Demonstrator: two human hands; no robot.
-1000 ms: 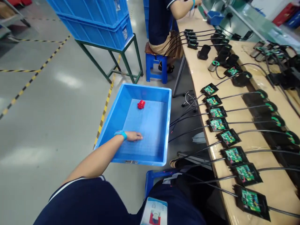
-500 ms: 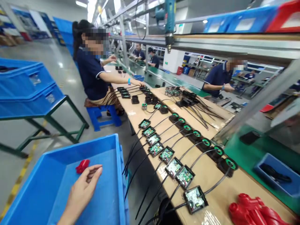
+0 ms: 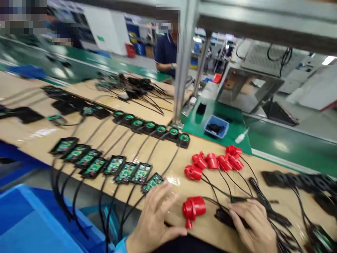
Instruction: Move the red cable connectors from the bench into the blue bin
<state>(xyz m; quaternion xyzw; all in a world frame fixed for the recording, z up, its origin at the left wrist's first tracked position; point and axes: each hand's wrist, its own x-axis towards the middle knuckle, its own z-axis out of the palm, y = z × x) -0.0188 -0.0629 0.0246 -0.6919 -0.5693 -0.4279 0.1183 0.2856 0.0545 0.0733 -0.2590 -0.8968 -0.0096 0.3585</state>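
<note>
My left hand (image 3: 158,216) is over the front edge of the bench, thumb and fingers spread, with nothing in it. Just right of it lies a red plastic housing (image 3: 194,207) with a small side spout; a black cable leads from it. My right hand (image 3: 254,223) is closed over a bundled black cable (image 3: 223,217), its fingers curled on top and partly hiding it. Farther back sits a cluster of similar red housings (image 3: 212,161), with cables running toward my right hand. Beside my left fingertips is the nearest circuit board in a black case (image 3: 153,182).
Several cased circuit boards (image 3: 114,164) line the bench, wired to round black parts (image 3: 150,125); their cables hang over the edge. A blue bin (image 3: 23,218) stands at lower left. Black parts (image 3: 295,181) lie right. A metal post (image 3: 181,70) and small blue tray (image 3: 216,127) are behind.
The view has swung right, from the bin to the bench. My left hand has left the bin, where a red part lay, and is now at the bench edge. My right hand has come into view.
</note>
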